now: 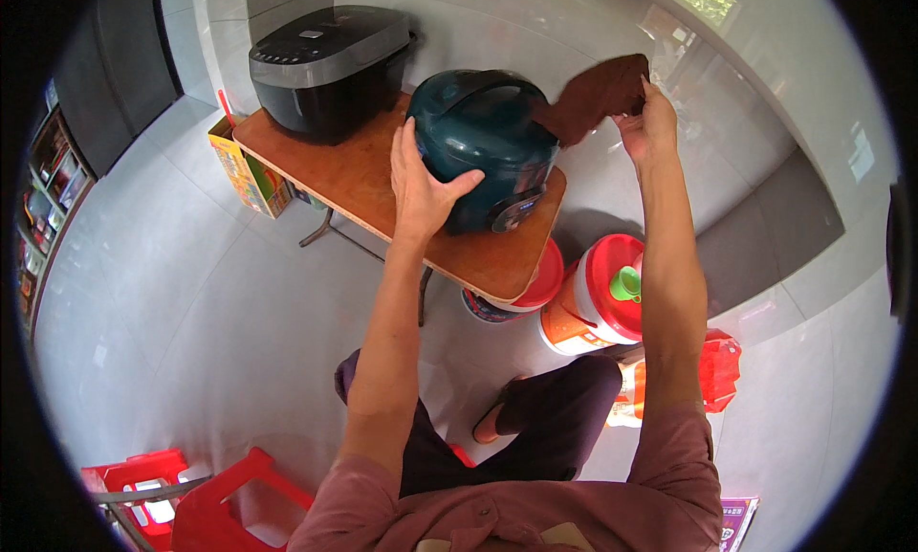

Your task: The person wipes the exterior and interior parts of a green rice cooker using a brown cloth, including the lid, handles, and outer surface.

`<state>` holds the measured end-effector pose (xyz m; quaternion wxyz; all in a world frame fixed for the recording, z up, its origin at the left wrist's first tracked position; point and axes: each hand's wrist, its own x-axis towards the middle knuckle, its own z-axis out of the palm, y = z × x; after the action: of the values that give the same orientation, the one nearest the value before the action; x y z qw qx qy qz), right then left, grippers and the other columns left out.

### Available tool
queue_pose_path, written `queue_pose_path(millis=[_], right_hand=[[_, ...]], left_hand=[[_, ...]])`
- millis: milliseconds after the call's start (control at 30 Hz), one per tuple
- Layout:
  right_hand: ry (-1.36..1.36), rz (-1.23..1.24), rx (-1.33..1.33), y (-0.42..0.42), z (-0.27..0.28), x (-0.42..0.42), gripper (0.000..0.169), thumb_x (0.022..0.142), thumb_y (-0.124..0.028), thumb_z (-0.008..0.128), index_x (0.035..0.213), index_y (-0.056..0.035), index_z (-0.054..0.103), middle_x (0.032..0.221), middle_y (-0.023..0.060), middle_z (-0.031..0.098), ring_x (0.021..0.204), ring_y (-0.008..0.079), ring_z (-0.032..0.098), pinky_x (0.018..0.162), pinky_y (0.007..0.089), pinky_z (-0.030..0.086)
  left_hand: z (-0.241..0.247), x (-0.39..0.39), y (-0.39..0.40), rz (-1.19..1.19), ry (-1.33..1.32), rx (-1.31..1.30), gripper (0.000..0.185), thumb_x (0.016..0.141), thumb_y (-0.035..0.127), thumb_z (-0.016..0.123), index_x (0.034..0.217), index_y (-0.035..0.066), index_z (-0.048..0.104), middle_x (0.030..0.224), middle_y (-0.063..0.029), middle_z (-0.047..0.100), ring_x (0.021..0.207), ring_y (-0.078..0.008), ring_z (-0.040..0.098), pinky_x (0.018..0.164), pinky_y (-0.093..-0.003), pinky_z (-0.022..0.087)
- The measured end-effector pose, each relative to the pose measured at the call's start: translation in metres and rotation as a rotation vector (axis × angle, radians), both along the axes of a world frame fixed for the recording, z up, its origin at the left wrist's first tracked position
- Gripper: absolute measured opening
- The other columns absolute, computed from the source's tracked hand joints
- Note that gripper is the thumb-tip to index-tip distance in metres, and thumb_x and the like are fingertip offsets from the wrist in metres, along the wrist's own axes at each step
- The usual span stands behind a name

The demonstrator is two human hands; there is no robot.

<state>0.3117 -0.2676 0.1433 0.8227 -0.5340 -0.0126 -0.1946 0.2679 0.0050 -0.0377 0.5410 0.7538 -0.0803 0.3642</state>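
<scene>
A dark green rounded electric cooker [466, 150] stands near the right end of a small wooden-topped table [337, 175], its front display lit. My left hand [423, 182] rests against the cooker's left front side, thumb and fingers spread over the shell. Up and to the right, my right hand [649, 118] pinches the far end of a brown cloth [599, 96] between thumb and fingers. The cloth hangs out flat from the hand, and its other end meets the cooker's right side. Whether it touches the shell there is hard to tell.
A black and grey rice cooker [330, 68] occupies the table's left end. Beneath the right end are red-lidded buckets [609, 286], one with a green cup [625, 285] on it. A yellow carton [251, 172] stands on the floor at left. Red plastic stools [237, 494] are at lower left.
</scene>
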Motion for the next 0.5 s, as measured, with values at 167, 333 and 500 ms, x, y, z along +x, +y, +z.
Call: queue_pose_path(millis=[167, 333, 500], right_hand=[[0.049, -0.043, -0.391, 0.012, -0.017, 0.029, 0.017, 0.094, -0.013, 0.065, 0.108, -0.0036, 0.066, 0.102, 0.0078, 0.070, 0.089, 0.0221, 0.065, 0.072, 0.0360, 0.051], [0.136, 0.020, -1.454, 0.051, -0.032, 0.048, 0.031, 0.087, -0.025, 0.071, 0.112, -0.0070, 0.075, 0.109, 0.0178, 0.072, 0.103, 0.0313, 0.066, 0.093, 0.0375, 0.050], [0.011, -0.108, -1.499, 0.053, -0.049, 0.035, 0.032, 0.091, -0.025, 0.067, 0.115, -0.0040, 0.075, 0.110, 0.0237, 0.072, 0.109, 0.0377, 0.067, 0.098, 0.0411, 0.050]], left_hand=[[0.041, 0.017, 0.007, 0.105, -0.085, 0.095, 0.106, 0.070, 0.046, 0.088, 0.154, 0.007, 0.037, 0.157, -0.0263, 0.034, 0.146, -0.0471, 0.029, 0.118, -0.0532, 0.028], [0.078, 0.037, 0.021, -0.069, 0.017, 0.240, 0.077, 0.076, 0.042, 0.083, 0.141, 0.009, 0.057, 0.140, -0.0209, 0.054, 0.135, -0.0399, 0.046, 0.112, -0.0467, 0.039], [0.077, 0.038, 0.025, -0.113, -0.027, 0.229, 0.069, 0.077, 0.039, 0.082, 0.136, 0.008, 0.061, 0.124, -0.0174, 0.061, 0.124, -0.0352, 0.055, 0.105, -0.0427, 0.045]])
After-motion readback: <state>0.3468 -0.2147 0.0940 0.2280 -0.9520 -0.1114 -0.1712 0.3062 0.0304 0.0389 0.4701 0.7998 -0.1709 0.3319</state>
